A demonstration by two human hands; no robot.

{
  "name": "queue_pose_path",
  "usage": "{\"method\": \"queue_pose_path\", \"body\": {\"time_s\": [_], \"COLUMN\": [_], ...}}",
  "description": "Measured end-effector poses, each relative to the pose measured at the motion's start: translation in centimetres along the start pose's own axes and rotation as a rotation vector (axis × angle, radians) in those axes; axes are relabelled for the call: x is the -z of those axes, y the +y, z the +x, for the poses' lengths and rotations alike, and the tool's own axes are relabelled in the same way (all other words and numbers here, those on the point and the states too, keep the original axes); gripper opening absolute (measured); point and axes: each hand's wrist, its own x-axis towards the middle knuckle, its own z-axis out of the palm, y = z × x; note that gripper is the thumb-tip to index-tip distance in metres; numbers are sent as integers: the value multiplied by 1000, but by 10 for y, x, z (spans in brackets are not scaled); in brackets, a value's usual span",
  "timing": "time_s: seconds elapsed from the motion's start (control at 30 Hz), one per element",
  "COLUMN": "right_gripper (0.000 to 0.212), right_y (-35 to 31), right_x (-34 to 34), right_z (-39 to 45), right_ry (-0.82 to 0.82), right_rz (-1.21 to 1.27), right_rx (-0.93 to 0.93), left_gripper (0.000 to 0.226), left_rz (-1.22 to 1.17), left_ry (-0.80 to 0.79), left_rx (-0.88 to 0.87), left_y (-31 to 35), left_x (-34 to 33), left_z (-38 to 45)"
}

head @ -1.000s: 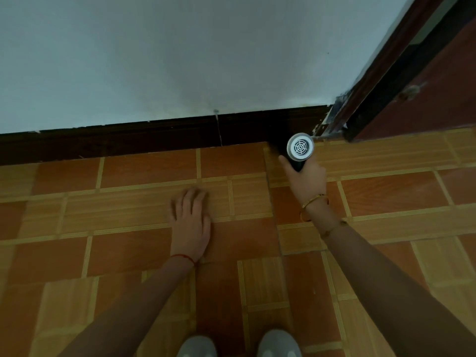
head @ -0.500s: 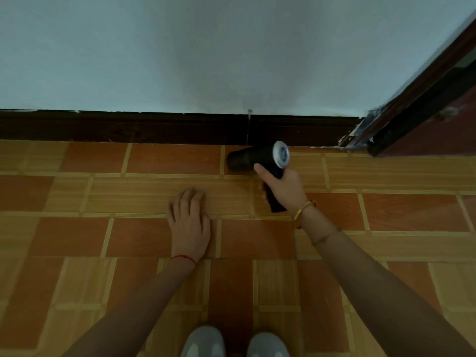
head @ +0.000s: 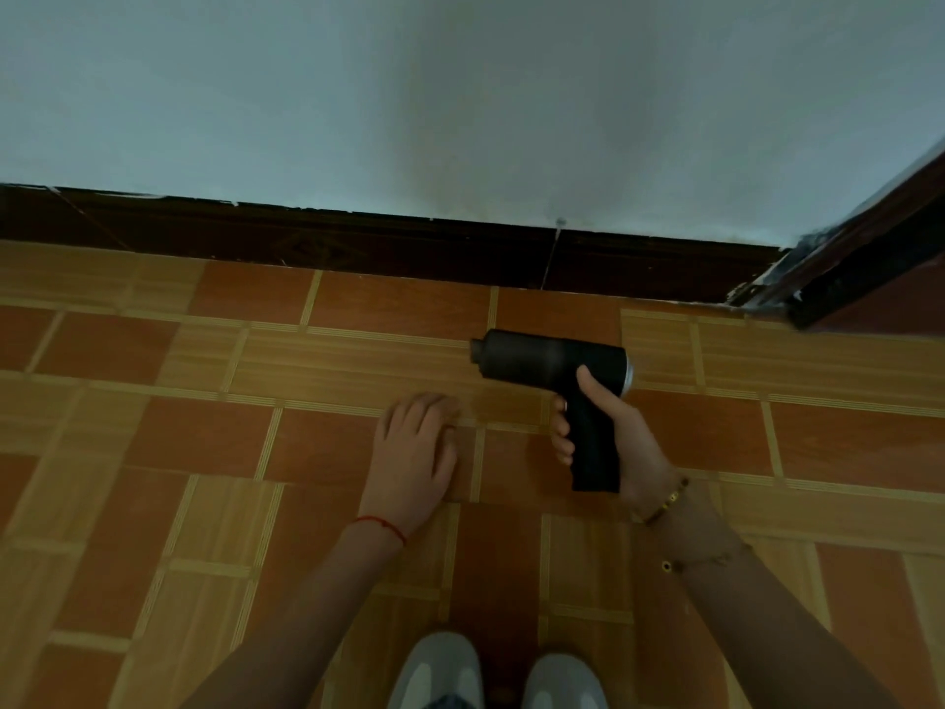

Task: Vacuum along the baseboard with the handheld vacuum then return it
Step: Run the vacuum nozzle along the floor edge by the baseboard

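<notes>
Tiled floor [head: 153, 452], one baseboard [head: 358, 248], one handheld vacuum [head: 552, 360], two hands, apparently two shoes [head: 440, 672].

The right hand [head: 621, 442] wraps the handheld vacuum [head: 555, 363]'s grip, so its palm side is hidden. Whether the nozzle, left of the grip, touches the floor [head: 153, 452] cannot be told. Beyond the grip to the right, the door frame [head: 869, 253] is cut by the edge. Below it, both shoes [head: 440, 672] run off the bottom.
</notes>
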Motion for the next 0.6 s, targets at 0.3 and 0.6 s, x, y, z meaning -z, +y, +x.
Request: {"method": "queue_pose_path", "body": {"time_s": [0.3,0.6], "right_gripper": [39,60], "right_y": [10,9], "right_x": [-6,-8], "right_z": [-13,-17], "right_ry": [-34,-63], "right_rz": [58,115], "right_rx": [-12,22], "left_gripper": [42,39], "left_rz": [48,50], "left_ry": [-31,-32], "left_rx": [-48,-64], "left_y": [3,6], "left_x": [1,-1], "left_z": [-10,-8]}}
